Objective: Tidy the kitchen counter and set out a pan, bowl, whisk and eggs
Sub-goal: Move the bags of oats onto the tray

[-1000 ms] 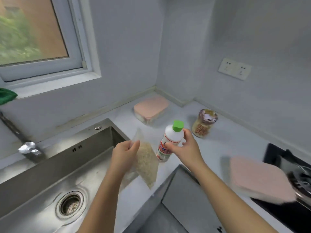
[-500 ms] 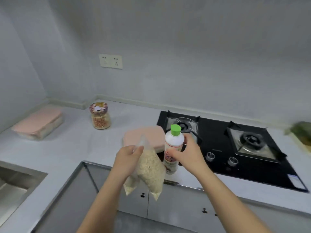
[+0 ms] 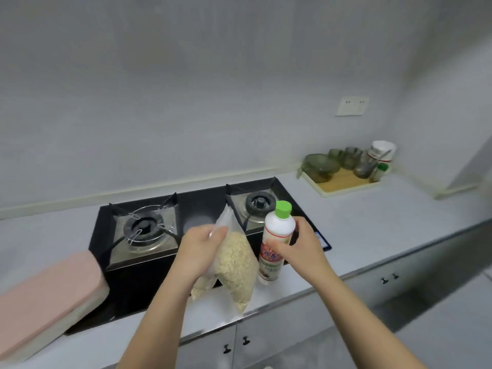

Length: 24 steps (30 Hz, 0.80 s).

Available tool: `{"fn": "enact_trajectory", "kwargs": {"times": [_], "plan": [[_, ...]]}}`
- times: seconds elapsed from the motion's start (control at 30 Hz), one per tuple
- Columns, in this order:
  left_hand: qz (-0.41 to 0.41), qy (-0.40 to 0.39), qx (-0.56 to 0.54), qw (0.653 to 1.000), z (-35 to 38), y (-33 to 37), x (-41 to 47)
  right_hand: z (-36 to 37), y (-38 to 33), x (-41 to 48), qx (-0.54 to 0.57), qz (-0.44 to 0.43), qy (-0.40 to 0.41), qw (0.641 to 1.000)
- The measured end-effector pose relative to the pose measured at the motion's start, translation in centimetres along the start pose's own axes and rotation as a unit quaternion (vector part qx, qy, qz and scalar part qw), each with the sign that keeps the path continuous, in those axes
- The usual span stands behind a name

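The left hand (image 3: pixel 199 251) is found closed round the upper part of a clear bag of pale grain (image 3: pixel 237 270), which hangs at centre frame with its long axis near vertical, the bottom trailing toward the lower right. The right hand (image 3: pixel 300 249) is wrapped round a white bottle with a green cap (image 3: pixel 277 235), held upright just right of the bag; contact between bag and bottle cannot be confirmed. Both items are carried above the front edge of the black gas hob (image 3: pixel 149 278) and the table (image 3: pixel 386 227). A wooden tray (image 3: pixel 348 189) is noted at the upper right of the frame, well apart from both hands, bearing a green glass bowl (image 3: pixel 320 166), glass jars and a white container. No pan, whisk or eggs are seen. Tidying is judged to be in hand, setting-out not begun. Should the tray corner be the destination, it lies up and right of both grips; the right hand's grip is the nearer, and the bottle's upright axis allows it to be stood down unturned. A pink-lidded box (image 3: pixel 45 291) is recorded at lower left.
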<state>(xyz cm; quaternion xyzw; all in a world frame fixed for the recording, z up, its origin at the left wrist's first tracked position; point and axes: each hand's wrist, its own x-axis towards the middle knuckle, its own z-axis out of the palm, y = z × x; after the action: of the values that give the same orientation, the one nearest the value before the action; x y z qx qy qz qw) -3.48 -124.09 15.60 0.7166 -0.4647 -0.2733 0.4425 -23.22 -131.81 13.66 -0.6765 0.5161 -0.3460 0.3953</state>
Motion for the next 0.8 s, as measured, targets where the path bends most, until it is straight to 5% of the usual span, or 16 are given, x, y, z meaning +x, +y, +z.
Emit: {"fn": "enact_trajectory", "kwargs": {"times": [0.4, 0.8], "plan": [[0.073, -0.153, -0.045, 0.985, 18.9, 9.3, 16.5, -16.7, 7.9, 14.8, -0.054, 0.073, 0.124, 0.988], [0.133, -0.243, -0.027, 0.961, 37.2, 16.5, 24.9, -31.7, 20.3, 23.8, -0.02, 0.167, 0.305, 0.937]]}}
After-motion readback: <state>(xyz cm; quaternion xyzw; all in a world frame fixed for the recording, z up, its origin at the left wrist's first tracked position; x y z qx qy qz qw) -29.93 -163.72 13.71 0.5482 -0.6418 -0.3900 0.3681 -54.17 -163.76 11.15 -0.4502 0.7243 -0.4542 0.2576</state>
